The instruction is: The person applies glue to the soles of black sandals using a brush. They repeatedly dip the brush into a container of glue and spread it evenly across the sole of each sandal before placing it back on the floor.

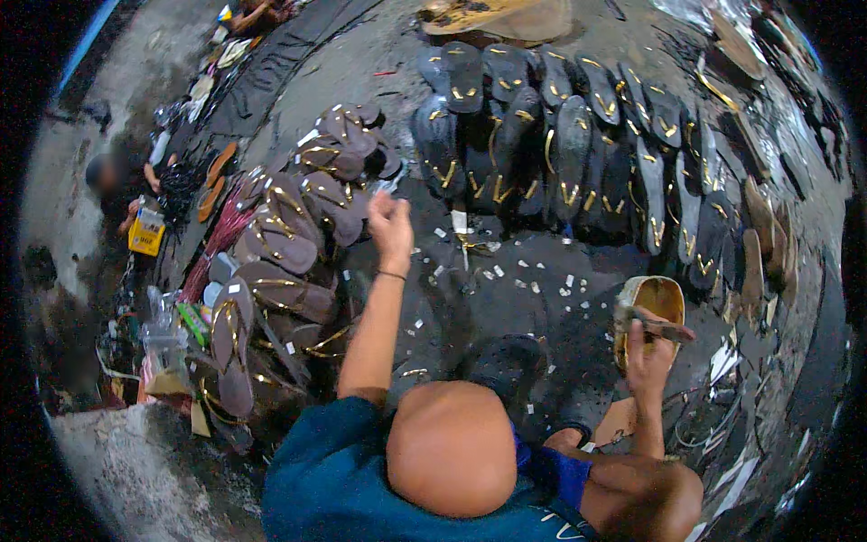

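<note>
Right hand (pixel 648 348) grips tan sandal (pixel 652 312); left hand (pixel 391 226) nears brown sandals (pixel 298 239).

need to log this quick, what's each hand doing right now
Left hand: stretched out toward the brown sandals, holding nothing clear; open or shut cannot be told.
Right hand: closed on a tan sandal.

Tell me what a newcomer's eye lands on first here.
Rows of black sandals with gold straps fan across the top, with a brown sandal pile at left. The left hand reaches toward that pile, while the right hand grips a tan sandal at right. White scraps dot the dark floor between.
</note>
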Action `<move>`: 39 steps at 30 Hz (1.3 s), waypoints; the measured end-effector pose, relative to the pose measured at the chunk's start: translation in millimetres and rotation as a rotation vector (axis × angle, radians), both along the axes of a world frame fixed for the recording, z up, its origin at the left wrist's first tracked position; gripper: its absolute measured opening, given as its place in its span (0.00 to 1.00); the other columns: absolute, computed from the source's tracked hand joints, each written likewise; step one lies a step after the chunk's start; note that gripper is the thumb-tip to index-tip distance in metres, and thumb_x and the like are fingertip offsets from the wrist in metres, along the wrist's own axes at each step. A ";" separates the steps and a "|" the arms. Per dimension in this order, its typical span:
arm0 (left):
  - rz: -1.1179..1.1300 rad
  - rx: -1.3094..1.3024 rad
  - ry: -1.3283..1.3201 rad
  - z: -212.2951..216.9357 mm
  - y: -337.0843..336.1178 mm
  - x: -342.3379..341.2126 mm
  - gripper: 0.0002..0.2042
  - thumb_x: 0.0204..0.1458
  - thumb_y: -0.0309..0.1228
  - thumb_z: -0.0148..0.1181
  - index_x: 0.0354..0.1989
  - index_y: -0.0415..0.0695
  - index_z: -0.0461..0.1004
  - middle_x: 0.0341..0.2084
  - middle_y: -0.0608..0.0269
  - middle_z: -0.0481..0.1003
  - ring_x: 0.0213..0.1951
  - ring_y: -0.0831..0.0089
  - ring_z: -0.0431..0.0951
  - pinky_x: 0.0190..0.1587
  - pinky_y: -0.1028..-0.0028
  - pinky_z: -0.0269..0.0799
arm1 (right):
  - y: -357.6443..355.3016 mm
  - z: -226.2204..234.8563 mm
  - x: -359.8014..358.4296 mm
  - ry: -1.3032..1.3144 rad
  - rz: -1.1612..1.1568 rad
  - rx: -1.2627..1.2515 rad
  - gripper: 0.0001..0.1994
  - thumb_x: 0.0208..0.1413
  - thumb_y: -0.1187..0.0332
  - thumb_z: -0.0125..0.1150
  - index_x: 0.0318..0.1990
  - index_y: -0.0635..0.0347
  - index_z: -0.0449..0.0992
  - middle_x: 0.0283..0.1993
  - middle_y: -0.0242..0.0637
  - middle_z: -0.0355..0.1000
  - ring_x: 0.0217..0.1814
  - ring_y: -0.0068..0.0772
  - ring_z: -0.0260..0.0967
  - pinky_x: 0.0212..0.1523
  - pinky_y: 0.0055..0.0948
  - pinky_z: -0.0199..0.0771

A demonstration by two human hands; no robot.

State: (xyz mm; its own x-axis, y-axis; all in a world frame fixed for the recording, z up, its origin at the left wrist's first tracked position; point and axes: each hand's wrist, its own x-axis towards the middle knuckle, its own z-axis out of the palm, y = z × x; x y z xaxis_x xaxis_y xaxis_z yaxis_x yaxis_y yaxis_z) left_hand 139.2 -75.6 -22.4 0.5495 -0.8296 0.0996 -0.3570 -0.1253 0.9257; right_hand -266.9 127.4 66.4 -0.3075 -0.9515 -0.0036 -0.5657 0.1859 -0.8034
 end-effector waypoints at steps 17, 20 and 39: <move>-0.112 -0.070 0.604 69.4 47.2 79.4 0.09 0.57 0.32 0.56 0.42 0.42 0.73 0.31 0.65 0.72 0.28 0.80 0.69 0.37 0.77 0.64 | 1.8 -15.9 -71.0 0.476 -0.266 -0.065 0.11 0.52 0.66 0.65 0.39 0.63 0.78 0.35 0.42 0.76 0.37 0.39 0.74 0.42 0.34 0.72; -0.440 0.278 0.181 93.7 103.0 -28.6 0.13 0.57 0.31 0.56 0.48 0.40 0.73 0.41 0.62 0.74 0.38 0.79 0.72 0.40 0.77 0.70 | 4.0 -39.5 -84.0 0.618 -0.153 0.001 0.13 0.51 0.58 0.64 0.36 0.58 0.77 0.33 0.43 0.73 0.40 0.48 0.69 0.43 0.43 0.68; -0.790 0.646 1.312 42.7 79.0 -193.7 0.23 0.62 0.43 0.42 0.58 0.40 0.67 0.52 0.59 0.72 0.52 0.66 0.74 0.55 0.69 0.68 | -17.2 84.3 -7.1 -0.437 0.019 -0.103 0.11 0.54 0.72 0.63 0.45 0.63 0.75 0.41 0.37 0.75 0.43 0.28 0.72 0.44 0.29 0.73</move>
